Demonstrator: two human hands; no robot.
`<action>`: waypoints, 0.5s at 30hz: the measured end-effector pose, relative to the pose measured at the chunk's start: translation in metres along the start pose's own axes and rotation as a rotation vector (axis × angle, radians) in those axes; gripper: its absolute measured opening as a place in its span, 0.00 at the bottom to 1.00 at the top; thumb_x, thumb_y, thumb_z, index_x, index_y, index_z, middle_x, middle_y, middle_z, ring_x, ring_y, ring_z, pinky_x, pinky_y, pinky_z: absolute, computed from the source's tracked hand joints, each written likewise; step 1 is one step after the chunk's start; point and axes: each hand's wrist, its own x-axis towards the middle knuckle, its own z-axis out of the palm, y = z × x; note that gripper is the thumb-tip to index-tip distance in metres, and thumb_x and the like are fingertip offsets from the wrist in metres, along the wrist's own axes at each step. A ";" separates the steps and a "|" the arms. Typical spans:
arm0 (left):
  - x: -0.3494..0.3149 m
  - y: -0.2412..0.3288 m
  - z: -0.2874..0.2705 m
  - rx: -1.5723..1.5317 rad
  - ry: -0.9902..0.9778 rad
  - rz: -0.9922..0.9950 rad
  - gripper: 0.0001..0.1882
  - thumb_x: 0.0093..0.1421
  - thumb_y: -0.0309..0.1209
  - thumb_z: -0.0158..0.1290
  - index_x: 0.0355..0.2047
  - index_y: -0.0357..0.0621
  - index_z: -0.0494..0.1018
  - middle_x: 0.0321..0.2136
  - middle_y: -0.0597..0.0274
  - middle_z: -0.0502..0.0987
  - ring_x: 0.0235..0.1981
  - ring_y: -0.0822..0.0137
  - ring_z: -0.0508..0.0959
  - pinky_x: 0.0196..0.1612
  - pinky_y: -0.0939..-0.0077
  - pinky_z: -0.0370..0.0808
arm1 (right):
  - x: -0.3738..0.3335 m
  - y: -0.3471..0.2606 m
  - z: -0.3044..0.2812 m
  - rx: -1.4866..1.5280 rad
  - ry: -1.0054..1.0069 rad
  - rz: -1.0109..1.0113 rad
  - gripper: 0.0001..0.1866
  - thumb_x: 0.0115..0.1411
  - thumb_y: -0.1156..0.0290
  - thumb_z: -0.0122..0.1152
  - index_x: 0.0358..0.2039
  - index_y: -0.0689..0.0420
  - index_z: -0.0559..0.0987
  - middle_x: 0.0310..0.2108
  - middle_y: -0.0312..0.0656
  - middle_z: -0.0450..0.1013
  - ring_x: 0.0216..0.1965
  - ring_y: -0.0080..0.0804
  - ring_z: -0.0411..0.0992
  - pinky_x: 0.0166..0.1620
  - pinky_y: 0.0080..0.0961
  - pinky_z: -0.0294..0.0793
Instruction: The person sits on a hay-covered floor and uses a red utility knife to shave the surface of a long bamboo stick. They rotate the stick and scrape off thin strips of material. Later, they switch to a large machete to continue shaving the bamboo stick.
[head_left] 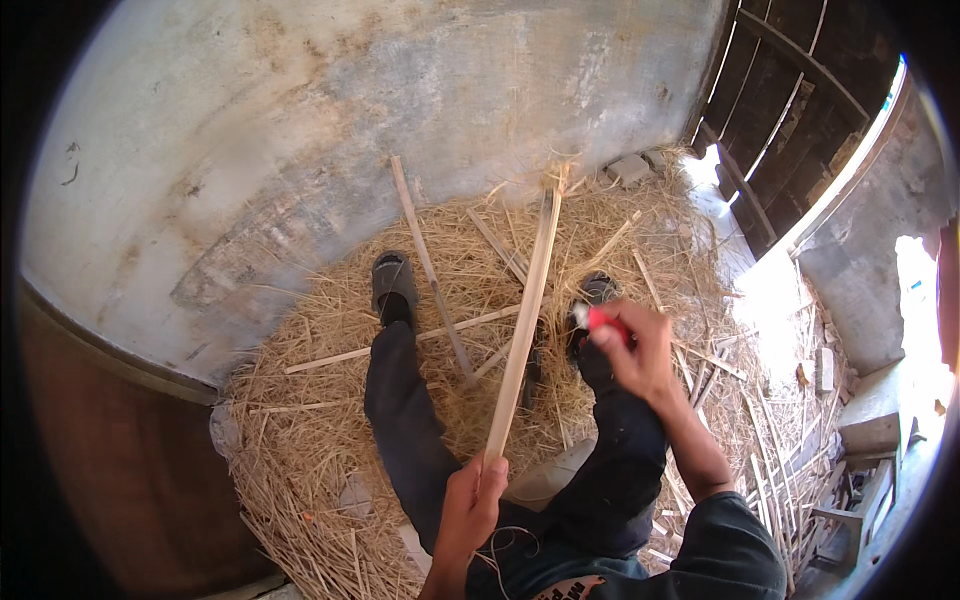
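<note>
My left hand is closed round the near end of a long, pale bamboo strip. The strip slants up and away between my legs, and its far end, with frayed shavings on it, lies close to the wall. Over my right shin, my right hand grips a small red-handled tool. Motion blurs its pale tip, so I cannot make out its kind. This tool is to the right of the strip and apart from it. A thin, curled, pale fibre lies over my lap, beside my left hand.
Straw-like shavings cover the floor round my feet. Several loose strips lie among them, one leaning on the worn plaster wall. A dark plank door stands at the far right, bricks near it. A brown panel borders the left.
</note>
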 end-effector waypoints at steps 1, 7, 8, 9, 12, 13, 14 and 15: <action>0.003 0.002 0.003 0.036 0.014 0.033 0.17 0.79 0.38 0.46 0.36 0.38 0.71 0.21 0.71 0.69 0.23 0.80 0.67 0.26 0.77 0.62 | -0.006 -0.007 0.006 0.047 -0.024 -0.070 0.11 0.61 0.64 0.74 0.39 0.57 0.86 0.28 0.42 0.80 0.26 0.34 0.80 0.30 0.31 0.77; 0.013 0.017 0.012 0.224 0.009 0.151 0.21 0.81 0.40 0.41 0.34 0.38 0.68 0.20 0.68 0.64 0.22 0.77 0.61 0.27 0.75 0.60 | -0.019 -0.024 0.014 -0.090 -0.151 -0.284 0.15 0.56 0.60 0.78 0.40 0.53 0.86 0.27 0.36 0.77 0.23 0.36 0.78 0.25 0.30 0.75; 0.013 0.018 0.012 0.263 0.002 0.151 0.21 0.81 0.40 0.41 0.34 0.37 0.68 0.19 0.67 0.65 0.22 0.75 0.63 0.26 0.73 0.61 | -0.020 -0.022 0.016 -0.089 -0.125 -0.304 0.16 0.55 0.58 0.79 0.39 0.52 0.86 0.25 0.34 0.75 0.21 0.33 0.75 0.23 0.30 0.72; 0.013 0.018 0.012 0.304 -0.006 0.151 0.21 0.81 0.41 0.41 0.35 0.37 0.69 0.19 0.66 0.65 0.21 0.74 0.64 0.26 0.72 0.62 | -0.022 -0.023 0.016 -0.092 -0.128 -0.309 0.16 0.55 0.58 0.79 0.39 0.52 0.86 0.24 0.34 0.74 0.20 0.33 0.74 0.23 0.30 0.71; 0.013 0.018 0.012 0.402 -0.003 0.173 0.20 0.80 0.40 0.41 0.37 0.36 0.70 0.18 0.60 0.68 0.19 0.66 0.69 0.25 0.66 0.66 | -0.022 -0.026 0.016 -0.117 -0.123 -0.326 0.16 0.55 0.56 0.79 0.39 0.51 0.86 0.23 0.33 0.73 0.18 0.32 0.72 0.22 0.30 0.68; 0.013 0.017 0.013 0.431 0.002 0.183 0.20 0.80 0.40 0.41 0.37 0.35 0.70 0.18 0.57 0.69 0.18 0.63 0.72 0.25 0.64 0.67 | -0.022 -0.027 0.016 -0.140 -0.112 -0.329 0.17 0.55 0.56 0.79 0.39 0.51 0.86 0.22 0.33 0.72 0.17 0.32 0.72 0.21 0.30 0.68; 0.013 0.018 0.013 0.456 0.016 0.185 0.19 0.80 0.39 0.43 0.38 0.35 0.70 0.18 0.52 0.70 0.20 0.53 0.73 0.25 0.60 0.68 | -0.022 -0.027 0.016 -0.163 -0.101 -0.333 0.17 0.55 0.55 0.79 0.39 0.51 0.86 0.22 0.33 0.72 0.17 0.31 0.71 0.21 0.29 0.67; 0.013 0.019 0.013 0.482 0.029 0.186 0.17 0.79 0.38 0.45 0.39 0.35 0.70 0.18 0.46 0.71 0.22 0.43 0.75 0.25 0.55 0.69 | -0.022 -0.028 0.016 -0.182 -0.102 -0.335 0.17 0.55 0.55 0.79 0.39 0.50 0.86 0.22 0.32 0.72 0.16 0.31 0.71 0.21 0.29 0.67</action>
